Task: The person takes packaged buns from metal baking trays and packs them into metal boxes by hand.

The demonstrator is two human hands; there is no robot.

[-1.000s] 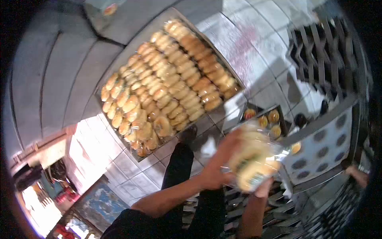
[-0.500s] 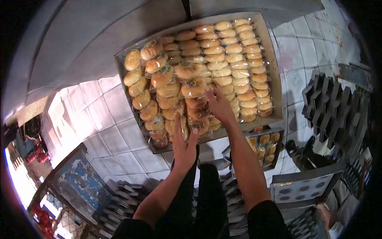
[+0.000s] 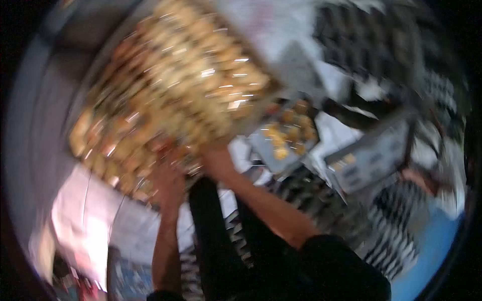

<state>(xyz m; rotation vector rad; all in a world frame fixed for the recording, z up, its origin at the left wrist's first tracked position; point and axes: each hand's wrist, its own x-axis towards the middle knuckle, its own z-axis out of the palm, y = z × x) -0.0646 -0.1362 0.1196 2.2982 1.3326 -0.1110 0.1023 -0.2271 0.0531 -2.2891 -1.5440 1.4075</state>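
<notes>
A large shallow box (image 3: 268, 95) full of golden buns (image 3: 175, 65) in clear wrappers fills the upper left of the head view, smeared by motion. The buns stand in rows on the far side and lie more loosely piled nearer me. My left hand (image 3: 168, 183) reaches onto the wrapped buns at the box's near edge. Close beside it, my right hand (image 3: 218, 160) is at the same near edge. Blur hides the fingers of both hands, so I cannot make out whether either grips a bun.
To the right of the box, a smaller tray (image 3: 278, 163) holds several yellow and brown pieces. Further right stands a grey tray with dark round marks (image 3: 371, 155). Stacked dark metal racks (image 3: 371, 45) stand at the upper right. A person's hand (image 3: 419, 180) shows at the right.
The whole view has swung and blurred, so the box now sits further left and looks tilted. My hands are closer together at its near edge. More of the small tray shows.
</notes>
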